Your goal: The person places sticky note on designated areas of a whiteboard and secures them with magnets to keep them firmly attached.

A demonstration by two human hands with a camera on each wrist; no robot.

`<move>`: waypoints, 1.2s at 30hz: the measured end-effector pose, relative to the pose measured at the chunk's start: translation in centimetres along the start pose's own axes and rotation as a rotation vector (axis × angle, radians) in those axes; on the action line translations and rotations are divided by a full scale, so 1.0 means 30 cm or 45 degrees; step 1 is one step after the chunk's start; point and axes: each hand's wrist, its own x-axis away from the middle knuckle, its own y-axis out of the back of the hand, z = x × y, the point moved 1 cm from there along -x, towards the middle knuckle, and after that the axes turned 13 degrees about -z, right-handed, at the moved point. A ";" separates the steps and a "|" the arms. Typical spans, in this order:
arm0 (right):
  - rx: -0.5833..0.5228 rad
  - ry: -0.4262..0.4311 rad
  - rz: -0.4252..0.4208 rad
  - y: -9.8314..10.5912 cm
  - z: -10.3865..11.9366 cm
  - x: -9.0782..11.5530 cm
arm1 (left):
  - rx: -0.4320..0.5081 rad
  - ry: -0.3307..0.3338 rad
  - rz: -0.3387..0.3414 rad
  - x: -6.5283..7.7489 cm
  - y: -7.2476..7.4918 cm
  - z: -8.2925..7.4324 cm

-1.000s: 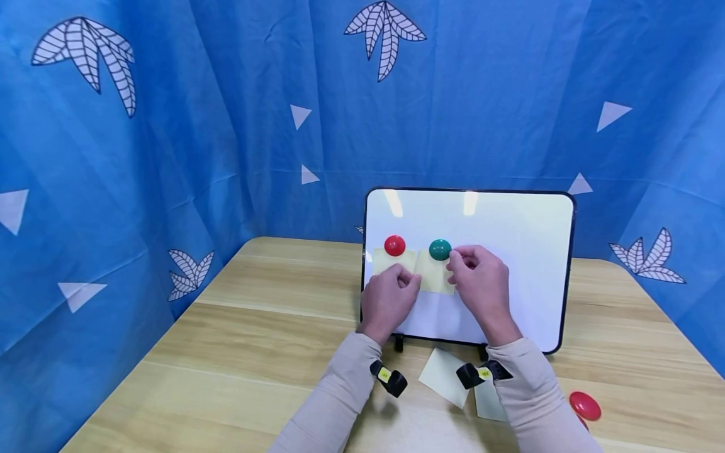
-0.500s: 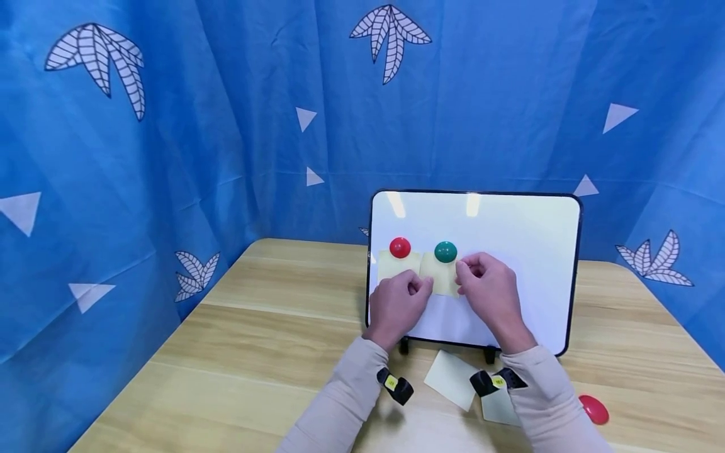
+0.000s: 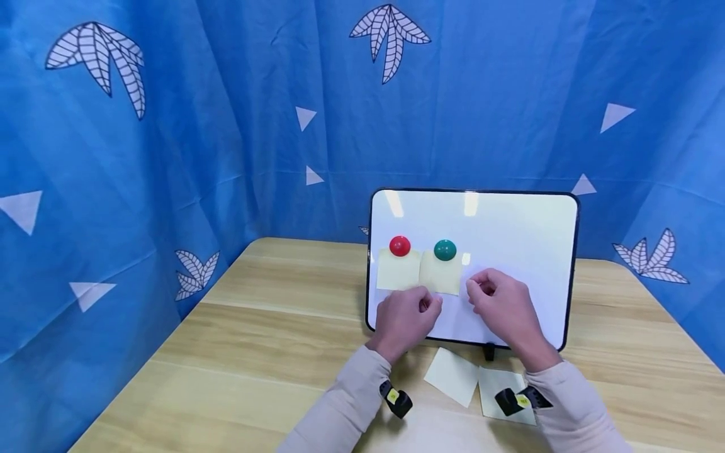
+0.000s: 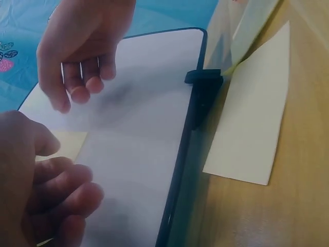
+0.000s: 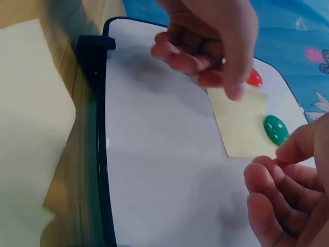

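Note:
A small whiteboard with a black frame stands tilted back on the table. Pale yellow paper hangs on its left part under a round red magnet. Beside it, a second yellow sheet hangs under a green magnet. My left hand is just below these sheets, fingers loosely curled with nothing between them. To its right, my right hand hovers before the board, loosely curled and without anything in its grasp. In the right wrist view, the green magnet shows beyond my right fingertips.
Two loose yellow sheets lie on the wooden table before the board, one sheet left of the other sheet, which my right wrist camera partly covers. A black foot supports the board. Blue curtain hangs behind.
Both hands have come down from the sheet under the green magnet, the right one also moving right. That sheet stays on the board. The red magnet on the table is now hidden by my right sleeve.

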 end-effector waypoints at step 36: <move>0.141 0.071 0.107 0.115 -0.142 0.131 | -0.110 -0.084 0.334 0.105 -0.014 0.035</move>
